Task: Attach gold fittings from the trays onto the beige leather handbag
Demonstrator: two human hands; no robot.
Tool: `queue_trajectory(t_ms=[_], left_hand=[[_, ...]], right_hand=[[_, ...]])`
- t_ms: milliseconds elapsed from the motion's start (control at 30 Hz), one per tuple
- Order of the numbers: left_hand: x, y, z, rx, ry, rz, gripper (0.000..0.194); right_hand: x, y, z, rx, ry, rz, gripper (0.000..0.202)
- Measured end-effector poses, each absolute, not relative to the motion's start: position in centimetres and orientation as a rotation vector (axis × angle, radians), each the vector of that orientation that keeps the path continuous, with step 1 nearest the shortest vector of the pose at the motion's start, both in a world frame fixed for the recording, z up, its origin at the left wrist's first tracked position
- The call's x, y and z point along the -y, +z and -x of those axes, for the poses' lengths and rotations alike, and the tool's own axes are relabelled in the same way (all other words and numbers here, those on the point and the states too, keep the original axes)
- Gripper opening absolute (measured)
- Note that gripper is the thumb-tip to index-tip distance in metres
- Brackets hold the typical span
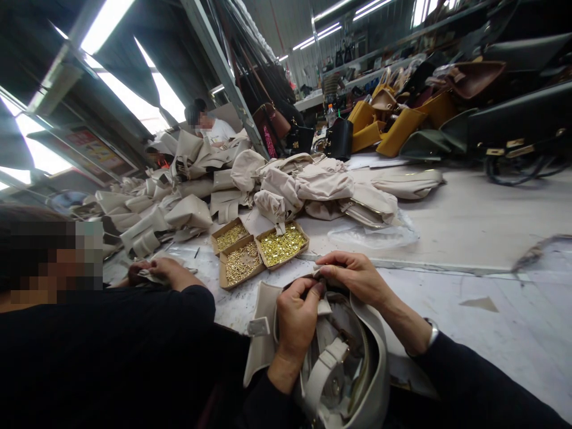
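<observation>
A cream handbag point(378, 357) sits low in front of me with its mouth open, showing the lining and a strap with a buckle point(330, 360) inside. My left hand point(298, 316) is closed on the bag's upper edge, thumb against bent fingers. Just beyond it, my right hand point(353, 275) pinches the same edge between thumb and fingers. Whatever small part may lie between the fingertips is hidden. Past my hands stand cardboard trays of gold-coloured metal fittings point(282, 244).
Cream bag pieces point(187, 211) and bag bodies point(322, 179) are heaped across the table point(473, 220). A co-worker in a dark top point(111, 345) sits close on my left, hands on a pale piece. Yellow point(402, 131) and black bags point(522, 125) lie at the back right.
</observation>
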State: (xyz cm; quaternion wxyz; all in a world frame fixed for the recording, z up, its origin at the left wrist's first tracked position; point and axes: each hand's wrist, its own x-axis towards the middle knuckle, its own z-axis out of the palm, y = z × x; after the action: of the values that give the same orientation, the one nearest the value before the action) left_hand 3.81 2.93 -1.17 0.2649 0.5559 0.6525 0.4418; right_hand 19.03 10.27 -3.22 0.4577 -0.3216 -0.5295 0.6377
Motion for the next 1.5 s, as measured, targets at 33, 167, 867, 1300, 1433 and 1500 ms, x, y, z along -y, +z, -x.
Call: queue_trajectory(t_ms=[33, 167, 867, 1300, 1433, 1500], left_hand=[[-2.96, -1.15, -3.87, -1.77, 1.199, -1.493, 0.018], [-3.08, -1.15, -4.01, -1.808, 1.217, -1.444, 0.018], [-3.34, -0.73, -4.28, -1.8, 1.231, -1.341, 0.021], [-3.44, -0.79, -4.35, -1.817, 1.26, -1.381, 0.022], [-3.46, -0.99, -4.29, -1.794, 1.234, -1.387, 0.022], [-3.5, -1.07, -4.27, -1.791, 1.226, -1.382, 0.023]], right_hand=[[-10.27, -3.22, -19.03, 1.303, 1.574, 0.795, 0.026], [-10.24, -3.19, -19.03, 1.3, 1.574, 0.795, 0.027], [-10.42, -3.52, -19.03, 1.35, 1.542, 0.777, 0.03], [-10.09, -2.75, -19.29, 1.527, 1.283, 0.779, 0.023], [-10.33, -3.22, -19.3, 1.471, 1.38, 0.769, 0.027], [-10.48, -3.43, -19.35, 1.47, 1.387, 0.763, 0.029]])
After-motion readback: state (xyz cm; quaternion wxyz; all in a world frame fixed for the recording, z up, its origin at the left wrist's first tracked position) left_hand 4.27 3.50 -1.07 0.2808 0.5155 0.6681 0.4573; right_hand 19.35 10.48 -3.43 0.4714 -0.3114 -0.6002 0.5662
